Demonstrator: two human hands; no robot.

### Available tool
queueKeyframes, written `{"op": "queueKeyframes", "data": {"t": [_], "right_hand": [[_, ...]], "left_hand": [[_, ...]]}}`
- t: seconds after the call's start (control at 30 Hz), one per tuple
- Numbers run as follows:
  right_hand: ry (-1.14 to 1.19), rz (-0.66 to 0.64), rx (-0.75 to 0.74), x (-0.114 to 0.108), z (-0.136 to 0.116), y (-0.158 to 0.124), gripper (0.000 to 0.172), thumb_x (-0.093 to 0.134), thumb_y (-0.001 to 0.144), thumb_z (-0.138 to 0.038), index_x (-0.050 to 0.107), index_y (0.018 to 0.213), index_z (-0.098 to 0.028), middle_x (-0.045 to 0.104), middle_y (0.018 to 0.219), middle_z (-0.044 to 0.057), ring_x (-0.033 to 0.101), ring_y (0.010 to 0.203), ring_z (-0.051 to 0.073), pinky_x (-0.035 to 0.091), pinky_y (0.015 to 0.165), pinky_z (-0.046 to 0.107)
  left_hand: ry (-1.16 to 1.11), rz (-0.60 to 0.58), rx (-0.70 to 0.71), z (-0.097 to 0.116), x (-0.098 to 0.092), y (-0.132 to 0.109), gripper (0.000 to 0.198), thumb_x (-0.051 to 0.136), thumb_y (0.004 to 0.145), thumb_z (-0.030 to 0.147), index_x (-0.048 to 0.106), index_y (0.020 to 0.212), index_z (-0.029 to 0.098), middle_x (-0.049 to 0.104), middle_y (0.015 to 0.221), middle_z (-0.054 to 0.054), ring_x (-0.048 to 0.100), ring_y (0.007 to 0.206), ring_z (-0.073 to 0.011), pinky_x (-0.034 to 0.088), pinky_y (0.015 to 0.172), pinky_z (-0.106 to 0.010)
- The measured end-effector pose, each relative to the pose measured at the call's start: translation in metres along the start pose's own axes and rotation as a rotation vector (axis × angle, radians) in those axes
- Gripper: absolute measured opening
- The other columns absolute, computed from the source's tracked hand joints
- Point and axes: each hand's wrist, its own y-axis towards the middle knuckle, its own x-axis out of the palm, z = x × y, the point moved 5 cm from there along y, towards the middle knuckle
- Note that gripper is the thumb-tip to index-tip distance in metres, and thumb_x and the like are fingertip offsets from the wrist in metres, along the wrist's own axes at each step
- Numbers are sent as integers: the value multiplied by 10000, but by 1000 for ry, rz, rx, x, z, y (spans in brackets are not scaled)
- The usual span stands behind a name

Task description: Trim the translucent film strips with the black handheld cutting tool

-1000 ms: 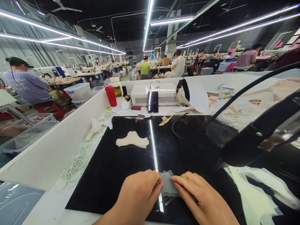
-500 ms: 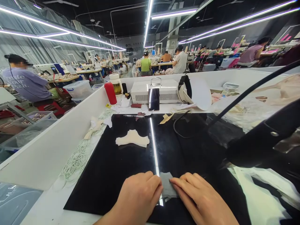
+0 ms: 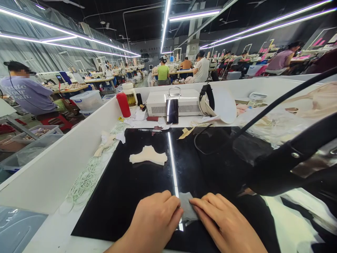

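Observation:
A small grey piece of thin fabric [image 3: 188,208] lies on the glossy black board [image 3: 126,200] near its front edge. My left hand [image 3: 158,216] is closed, thumb and fingers pinching the fabric's left edge. On the opposite side, my right hand [image 3: 221,218] has its fingers pressed together at the fabric's right edge, the index fingertip and thumb on it. Farther up the board sits a small stack of cream, winged fabric pieces [image 3: 148,155]. The undersides of my fingers are hidden.
At the right, a black lamp-like arm [image 3: 286,158] reaches over the board, pale fabric pieces [image 3: 292,221] beneath it. Behind stand a phone [image 3: 172,111], a white metal box [image 3: 159,102] and a red cup [image 3: 123,105]. Pale green cord [image 3: 85,186] lies left. Co-workers sit beyond the white partition [image 3: 65,147].
The black arm at the right has shifted a little to the left and down. My hands keep nearly the same position on the grey fabric.

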Motion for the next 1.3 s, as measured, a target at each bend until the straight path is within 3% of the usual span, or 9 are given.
{"op": "queueKeyframes", "data": {"t": [0.13, 0.27, 0.4, 1.03, 1.2, 1.3], "right_hand": [[4, -43, 24, 3, 3, -2, 342, 369, 1102, -246, 708, 1139, -214, 679, 840, 41, 678, 730, 183, 588, 681, 330], [7, -53, 15, 3, 3, -2, 321, 395, 1095, -255, 706, 1167, -229, 669, 834, 29, 672, 708, 178, 589, 676, 325], [8, -2, -19, -1, 0, 1, 369, 348, 1111, -280, 708, 1146, -209, 653, 778, 19, 656, 647, 164, 582, 636, 315], [33, -28, -12, -1, 1, 0, 346, 361, 1105, -249, 704, 1140, -213, 664, 801, 21, 682, 686, 161, 603, 671, 306], [28, -15, -19, -2, -1, 2, 348, 364, 1095, -231, 710, 1121, -209, 666, 797, 26, 675, 666, 164, 609, 640, 312], [-3, 70, -49, -17, 3, -5, 294, 445, 1067, -240, 718, 1176, -245, 722, 948, 64, 720, 791, 200, 620, 709, 344]], "left_hand": [[43, 100, 130, 10, -8, 5, 242, 458, 1056, 163, 646, 905, 178, 649, 813, -26, 632, 725, -190, 518, 648, -315], [3, 153, 288, 22, -3, 4, 194, 465, 1064, 151, 657, 1047, 140, 737, 1012, -61, 701, 946, -200, 579, 817, -329], [8, 148, 321, 24, 5, 1, 185, 480, 1056, 150, 662, 1074, 126, 762, 1097, -72, 721, 1039, -212, 599, 861, -327], [62, 144, 319, 24, 7, -2, 241, 455, 1072, 170, 674, 994, 106, 782, 1044, -82, 758, 955, -227, 633, 831, -334], [84, 244, 348, 26, 5, -2, 254, 460, 1076, 173, 676, 963, 100, 779, 993, -73, 760, 911, -205, 636, 795, -306], [90, 265, 345, 25, 6, -3, 261, 463, 1076, 174, 677, 941, 108, 778, 989, -64, 757, 907, -193, 634, 787, -297]]}}
